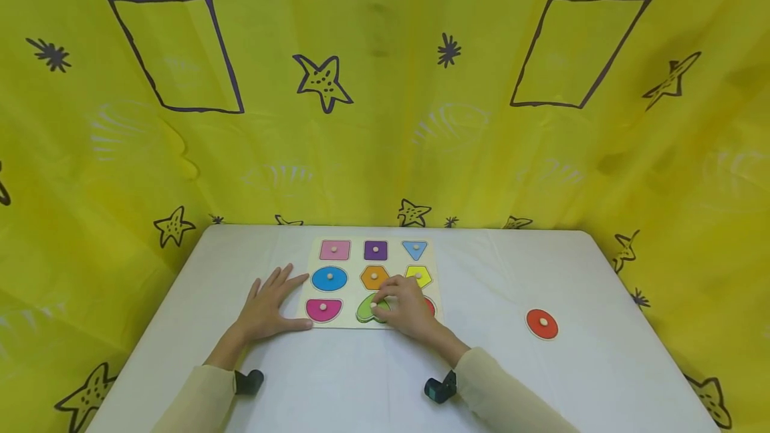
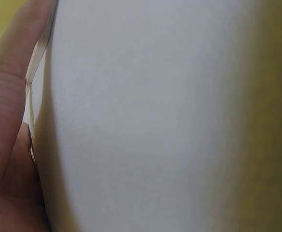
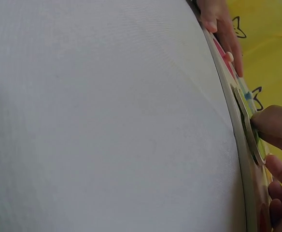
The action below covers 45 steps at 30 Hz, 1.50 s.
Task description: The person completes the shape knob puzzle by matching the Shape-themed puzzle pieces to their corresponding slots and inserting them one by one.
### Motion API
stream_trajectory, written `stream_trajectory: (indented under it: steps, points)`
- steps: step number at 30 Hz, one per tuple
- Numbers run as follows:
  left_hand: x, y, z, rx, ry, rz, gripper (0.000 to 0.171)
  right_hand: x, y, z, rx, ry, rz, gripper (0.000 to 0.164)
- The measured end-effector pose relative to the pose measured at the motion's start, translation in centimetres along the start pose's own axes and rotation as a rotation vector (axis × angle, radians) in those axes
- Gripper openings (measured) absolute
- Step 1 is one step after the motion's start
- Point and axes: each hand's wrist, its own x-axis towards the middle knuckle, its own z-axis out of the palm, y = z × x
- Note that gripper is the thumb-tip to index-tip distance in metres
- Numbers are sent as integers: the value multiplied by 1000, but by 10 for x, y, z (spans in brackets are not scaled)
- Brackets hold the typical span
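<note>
A flat knobbed shape puzzle board [image 1: 351, 296] lies on the white table. My right hand [image 1: 409, 306] pinches the small knob of a green puzzle piece [image 1: 363, 311] with a lobed outline, in the board's front row. In the right wrist view that green piece [image 3: 246, 121] stands tilted a little above the board's surface. My left hand [image 1: 267, 306] rests at the board's left edge, fingers spread, thumb at the near corner. The left wrist view shows my left thumb [image 2: 8, 77] along the board's edge. A red shape [image 1: 430, 306] is partly hidden behind my right hand.
A red round knobbed piece [image 1: 542, 324] lies on the white table [image 1: 481, 286] to the right of the board. Pink, purple, blue, orange, yellow and magenta shapes fill other spots on the board. Behind the table hangs a yellow patterned curtain [image 1: 379, 152].
</note>
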Motion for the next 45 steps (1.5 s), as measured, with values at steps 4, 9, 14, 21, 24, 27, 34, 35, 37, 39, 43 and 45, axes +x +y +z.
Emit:
stream_trajectory:
  steps: [4, 9, 14, 21, 24, 27, 34, 35, 37, 39, 43, 45]
  points:
    - [-1, 1, 0, -8, 0, -3, 100, -2, -2, 1, -26, -10, 23, 5]
    - [-1, 1, 0, -7, -1, -9, 101, -4, -3, 1, -47, -14, 24, 6]
    - [-1, 2, 0, -10, 0, -10, 100, -5, -3, 0, -32, -26, 18, 5]
    - [0, 0, 1, -3, 1, -10, 101, -5, -3, 0, -40, -28, 24, 5]
    - [1, 0, 1, -2, 2, -7, 101, -5, -3, 0, -42, -29, 24, 6]
    - [1, -1, 2, -2, 3, -3, 101, -5, -3, 0, -37, -29, 22, 6]
    - [0, 0, 1, -16, 9, 6, 101, -3, -3, -5, -59, -74, 9, 8]
    - [0, 0, 1, -19, 9, 6, 101, -3, -3, -7, -68, -92, 8, 10]
    - [0, 0, 1, -19, 6, 4, 101, -3, -3, -11, -75, -131, 16, 15]
    - [-1, 0, 2, -17, 2, -2, 102, -3, -3, -16, -80, -163, 15, 22]
    - [-1, 1, 1, -18, 1, -8, 103, -7, -2, -29, -64, -195, -34, 32]
    - [-1, 2, 1, -22, 2, -6, 103, -10, -1, -36, -60, -197, -65, 36]
